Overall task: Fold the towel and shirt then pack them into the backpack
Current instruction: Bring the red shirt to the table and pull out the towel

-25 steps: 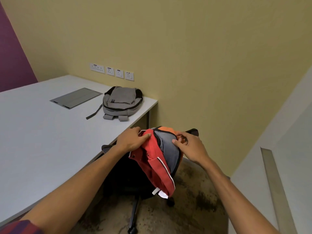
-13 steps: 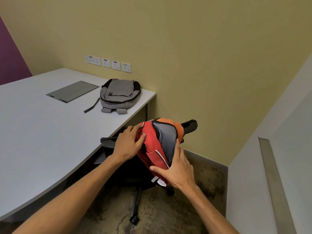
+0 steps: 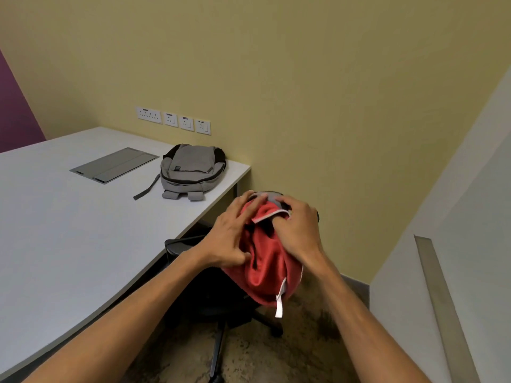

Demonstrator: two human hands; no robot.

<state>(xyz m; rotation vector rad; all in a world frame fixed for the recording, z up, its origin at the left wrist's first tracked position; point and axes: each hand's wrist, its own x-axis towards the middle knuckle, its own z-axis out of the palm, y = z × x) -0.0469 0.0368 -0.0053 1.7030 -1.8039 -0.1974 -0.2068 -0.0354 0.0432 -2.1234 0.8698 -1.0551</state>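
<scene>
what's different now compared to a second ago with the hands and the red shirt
Both hands shifted onto the top of the red shirt: the right hand came back up from its lower edge, the left hand spread over it. More red cloth now faces the camera. The grey backpack stayed on the table.

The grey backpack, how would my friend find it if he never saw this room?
Look at the white table by the yellow wall. At its far right corner, below the wall sockets, lies the grey backpack. It is soft and lumpy with straps, unlike the flat grey panel beside it.
</scene>
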